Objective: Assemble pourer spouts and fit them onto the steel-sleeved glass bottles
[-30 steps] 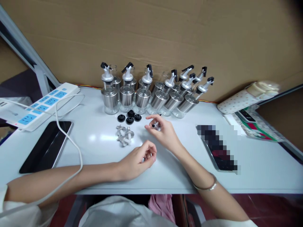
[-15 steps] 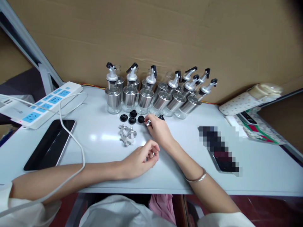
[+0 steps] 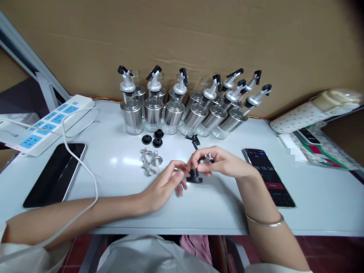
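Note:
Between the fingertips of my right hand (image 3: 218,163) is a black rubber stopper (image 3: 194,176), its wide flange turned down. A small silver pourer piece (image 3: 209,157) also shows within that hand, partly covered by the fingers. My left hand (image 3: 166,184) is at the stopper's left side with its fingers loosely apart; whether they touch the stopper is unclear. Several black stoppers (image 3: 157,142) lie beyond the left hand, with silver pourer tops (image 3: 152,162) in a small heap nearer to it. Small black levers (image 3: 194,140) lie beyond the right hand.
Glass-and-steel bottles (image 3: 174,115), many with pourers fitted, stand along the cardboard wall. A power strip (image 3: 57,123), a dark tablet (image 3: 54,174) and a white cable (image 3: 85,170) occupy the left. On the right are a phone (image 3: 270,178) and a dotted flask (image 3: 301,113).
My right hand has picked up a black stopper from beside the others and brought it toward me, next to my left hand. The left hand's fingers have uncurled somewhat.

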